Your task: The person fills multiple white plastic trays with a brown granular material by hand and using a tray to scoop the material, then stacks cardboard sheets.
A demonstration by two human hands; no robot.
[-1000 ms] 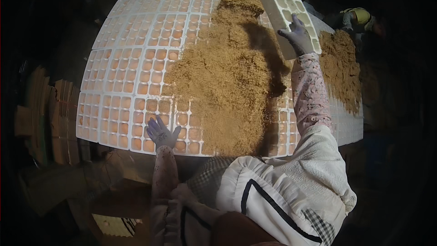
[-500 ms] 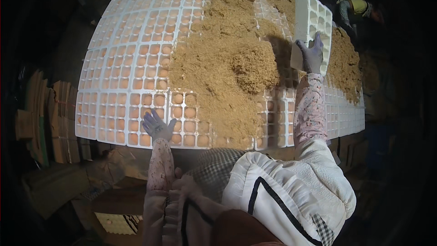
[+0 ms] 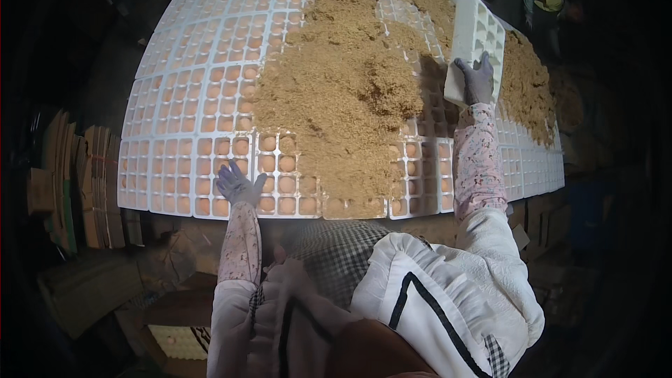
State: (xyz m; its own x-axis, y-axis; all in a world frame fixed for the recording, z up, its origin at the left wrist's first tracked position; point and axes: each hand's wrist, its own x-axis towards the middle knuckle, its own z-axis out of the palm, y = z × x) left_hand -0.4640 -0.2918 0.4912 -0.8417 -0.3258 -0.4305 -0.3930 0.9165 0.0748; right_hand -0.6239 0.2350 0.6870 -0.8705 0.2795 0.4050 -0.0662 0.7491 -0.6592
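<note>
While the right hand [image 3: 477,82] grips, the tray [image 3: 470,42] protrudes.

Right hand [image 3: 476,82]: we've shifted it rightward, away from the main heap.
White tray [image 3: 477,49]: was leaning left, now near upright in frame; clear of the main heap in our view.
Main brown heap [image 3: 336,91]: right edge pulled in, more cells bared beside it.
Tray shadow [image 3: 434,91]: slid off the heap's right flank, mostly onto those cells.
Eggs [image 3: 241,147]: more showing at the near-left edge.
Small far heap [image 3: 430,4]: visible to us now, wasn't a second ago.
</note>
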